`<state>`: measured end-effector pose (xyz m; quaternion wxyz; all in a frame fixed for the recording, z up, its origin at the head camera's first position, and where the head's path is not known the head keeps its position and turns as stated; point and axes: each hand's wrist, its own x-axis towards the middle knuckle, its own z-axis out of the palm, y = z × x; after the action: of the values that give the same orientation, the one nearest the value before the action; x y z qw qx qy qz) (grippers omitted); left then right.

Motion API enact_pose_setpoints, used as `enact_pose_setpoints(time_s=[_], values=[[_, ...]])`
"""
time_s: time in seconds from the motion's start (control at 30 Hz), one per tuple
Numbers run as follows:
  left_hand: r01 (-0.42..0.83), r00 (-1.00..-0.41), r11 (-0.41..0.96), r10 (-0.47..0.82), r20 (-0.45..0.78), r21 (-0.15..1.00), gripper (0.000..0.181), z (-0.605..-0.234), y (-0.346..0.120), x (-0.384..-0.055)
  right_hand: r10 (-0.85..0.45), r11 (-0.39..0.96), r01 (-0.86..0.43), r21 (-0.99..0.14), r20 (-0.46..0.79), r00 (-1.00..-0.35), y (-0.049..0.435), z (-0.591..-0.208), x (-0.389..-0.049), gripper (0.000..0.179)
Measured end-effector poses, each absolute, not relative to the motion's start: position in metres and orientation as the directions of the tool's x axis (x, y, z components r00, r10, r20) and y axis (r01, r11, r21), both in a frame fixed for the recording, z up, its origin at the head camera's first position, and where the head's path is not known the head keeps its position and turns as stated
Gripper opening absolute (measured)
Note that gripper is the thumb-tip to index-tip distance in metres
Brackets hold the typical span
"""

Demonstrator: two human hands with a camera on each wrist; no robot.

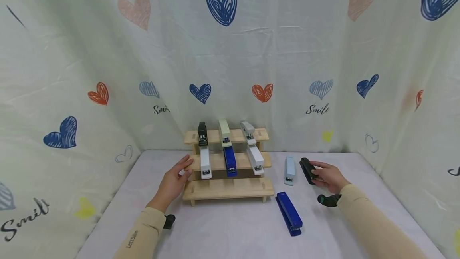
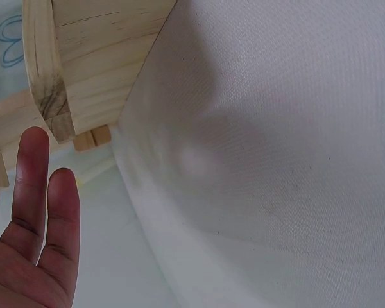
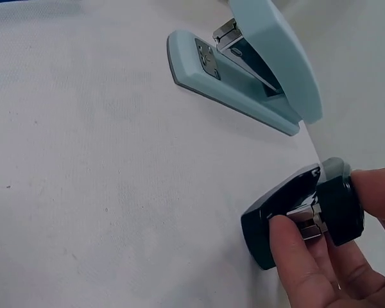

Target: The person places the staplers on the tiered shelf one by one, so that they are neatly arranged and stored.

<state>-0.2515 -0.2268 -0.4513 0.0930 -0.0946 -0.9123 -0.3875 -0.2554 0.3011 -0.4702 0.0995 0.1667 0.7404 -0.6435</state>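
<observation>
My left hand (image 1: 174, 182) rests against the left end of the middle shelf (image 1: 219, 161) of a three-step wooden rack. Two of its fingers (image 2: 63, 212) show straight in the left wrist view, close to the rack's wood; its other fingers are largely hidden there. On the right, my right hand (image 1: 328, 177) grips a black stapler (image 1: 307, 170) between thumb and fingers. The right wrist view shows the fingertips on both halves of this black stapler (image 3: 340, 208), around its metal front. Left of it stands a light blue stapler (image 1: 289, 170), apart from the hand.
A dark blue stapler (image 1: 289, 213) lies nearer, right of the rack. The top shelf holds a black (image 1: 203, 134), a pale green (image 1: 224, 132) and a grey stapler (image 1: 248, 132). Below them sit a white (image 1: 205, 163), a blue (image 1: 229, 161) and another white stapler (image 1: 255, 159).
</observation>
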Motion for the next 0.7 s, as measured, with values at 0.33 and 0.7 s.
enact_pose_setpoints(time_s=[0.33,0.7], values=[[0.249,-0.965,0.677,0.110,0.239,0.693,0.042,-0.4515,-0.2274,-0.2534,0.138,0.057,0.382,-0.922,-0.371,-0.918,0.3001,-0.4732,-0.2558,0.058],[0.255,-0.962,0.676,0.106,0.251,0.692,0.041,-0.4523,-0.2276,-0.2530,0.136,0.041,0.384,-0.922,-0.376,-0.917,0.2997,-0.4733,-0.2548,0.059]])
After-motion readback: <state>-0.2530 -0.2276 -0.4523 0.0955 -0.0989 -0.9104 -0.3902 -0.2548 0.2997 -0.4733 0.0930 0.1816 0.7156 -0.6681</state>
